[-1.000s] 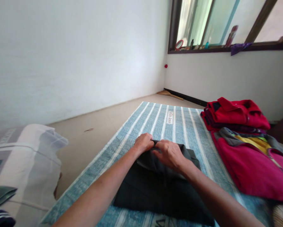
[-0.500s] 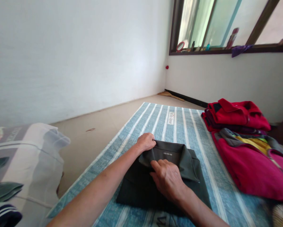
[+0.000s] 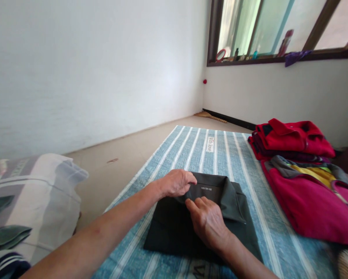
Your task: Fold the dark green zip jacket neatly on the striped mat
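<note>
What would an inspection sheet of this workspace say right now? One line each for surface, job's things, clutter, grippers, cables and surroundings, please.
Surface: blue-and-white striped cloth, with a "With love" patch.
Job's things: dark garment, lying folded, collar uppermost, small pale print inside it.
Clutter: folded red garments and a magenta garment at right; pale bag at left.
Grippers: left hand pinches the collar's upper left edge; right hand has its fingers bent at the collar's front, grip partly hidden.
Cables: nothing seen.
Surroundings: white wall; window with small items and a purple cloth on its sill.
</note>
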`<state>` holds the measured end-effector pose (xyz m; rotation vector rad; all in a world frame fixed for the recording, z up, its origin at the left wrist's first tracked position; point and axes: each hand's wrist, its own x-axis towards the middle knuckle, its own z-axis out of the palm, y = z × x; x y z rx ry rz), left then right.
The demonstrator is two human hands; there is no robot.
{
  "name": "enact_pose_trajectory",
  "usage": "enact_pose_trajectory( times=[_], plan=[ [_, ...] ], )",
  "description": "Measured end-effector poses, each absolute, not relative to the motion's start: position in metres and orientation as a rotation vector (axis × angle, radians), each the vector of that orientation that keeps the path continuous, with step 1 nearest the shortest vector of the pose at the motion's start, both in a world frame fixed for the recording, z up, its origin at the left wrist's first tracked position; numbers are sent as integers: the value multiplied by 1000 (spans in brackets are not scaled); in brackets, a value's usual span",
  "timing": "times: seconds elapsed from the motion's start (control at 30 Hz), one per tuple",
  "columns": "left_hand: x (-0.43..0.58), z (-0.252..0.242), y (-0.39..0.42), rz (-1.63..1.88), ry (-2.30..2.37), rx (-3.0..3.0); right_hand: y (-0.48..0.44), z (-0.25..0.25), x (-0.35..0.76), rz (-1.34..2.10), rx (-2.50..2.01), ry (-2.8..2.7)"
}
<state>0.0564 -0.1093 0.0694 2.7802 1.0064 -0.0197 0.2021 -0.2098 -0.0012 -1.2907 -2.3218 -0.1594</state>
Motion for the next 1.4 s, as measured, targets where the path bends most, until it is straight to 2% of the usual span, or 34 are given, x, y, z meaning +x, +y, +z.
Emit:
enact_pose_trajectory(
  times=[0.13, 0.33, 0.47, 0.73, 1.1, 1.4],
  plan=[
    [52, 61, -107, -165, 939, 2676, -212, -4, 202, -190, -1315, -2288],
    [44, 41, -98, 9, 947, 2475, -213, -9, 203, -276, -1319, -2199],
    [42, 44, -101, 8, 944, 2498, -214, -11, 203, -263, -1287, -2158],
    [48, 49, -95, -101, 852, 2667, -213, -14, 203, -96, -1298, -2119],
    [48, 49, -88, -114, 918, 2618, -217, 1, 205, 348, -1300, -2006],
    [54, 49, -84, -176, 1016, 2650, -210, -9, 198, 321, -1427, -1927]
  ],
)
